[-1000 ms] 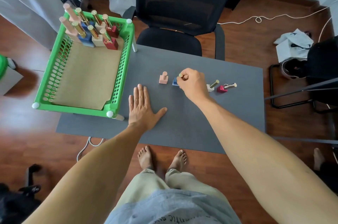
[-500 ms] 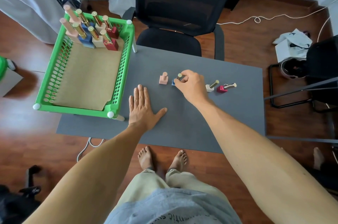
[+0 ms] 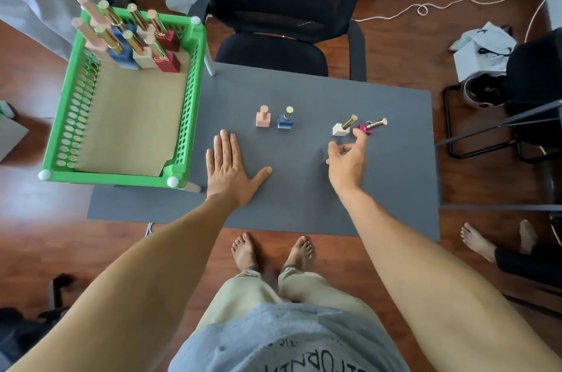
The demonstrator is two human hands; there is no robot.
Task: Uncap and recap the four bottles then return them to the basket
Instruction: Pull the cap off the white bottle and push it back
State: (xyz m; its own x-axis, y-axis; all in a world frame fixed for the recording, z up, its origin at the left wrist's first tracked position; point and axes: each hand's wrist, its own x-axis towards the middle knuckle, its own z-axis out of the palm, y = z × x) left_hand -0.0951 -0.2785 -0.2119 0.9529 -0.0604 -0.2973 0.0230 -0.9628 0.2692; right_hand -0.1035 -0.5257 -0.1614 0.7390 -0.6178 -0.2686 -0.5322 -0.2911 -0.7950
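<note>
Two bare forearms reach forward over a grey table [image 3: 304,204], viewed from above. Nearest the body: grey shirt, khaki trousers, bare feet on a wooden floor.

Left hand [image 3: 231,163]: palm down, flat on the table, fingers straight and together, thumb spread to the right. Holds nothing.

Right hand [image 3: 346,159]: raised just above the table surface, fingers loosely spread and extended forward, nothing held. One fingertip lies at or just in front of the red bottle [image 3: 365,129]; contact cannot be confirmed.

Four bottles stand in a row on the table beyond the hands. Left to right: pink bottle [image 3: 263,117] with matching pink cap, blue bottle [image 3: 286,119] with gold cap just beside it, then a gap, then white bottle [image 3: 342,128] with gold cap and the red bottle with a silvery-gold cap, these two close together. All four appear capped. The pink and blue pair lies ahead of the left hand, between the hands; the white and red pair lies directly ahead of the right hand.

Green basket [image 3: 188,104]: at the table's far-left corner, perforated walls, brown paper liner. Eight more capped bottles stand in two rows at its far end.

Beyond the table: a black office chair [image 3: 282,7], a white cable on the floor.
</note>
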